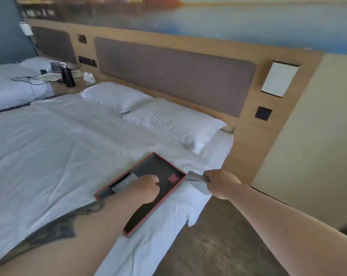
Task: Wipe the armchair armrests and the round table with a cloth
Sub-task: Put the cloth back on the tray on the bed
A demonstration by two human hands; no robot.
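On the far left, a second bed [13,86] and a wooden nightstand [69,87] with a dark bottle [68,76] sat well apart from the action. Nearer, a white bed [59,146] with wrinkled cotton sheets carried two soft pillows [148,112] against a padded grey headboard [174,74]. A flat rectangular black tray [148,170] with a red rim lay on the bed's right edge, likely parked there off the table. The left hand [146,188] was curled inside the tray, seemingly gripping a pale grey cloth [124,181], soft and crumpled, probably picking it up for wiping. A small red item [173,178] lay in the tray's far corner. The right hand [221,183], just beside the tray, pinched a thin shiny grey piece [195,176]; material unclear. Armchair and round table were not visible.
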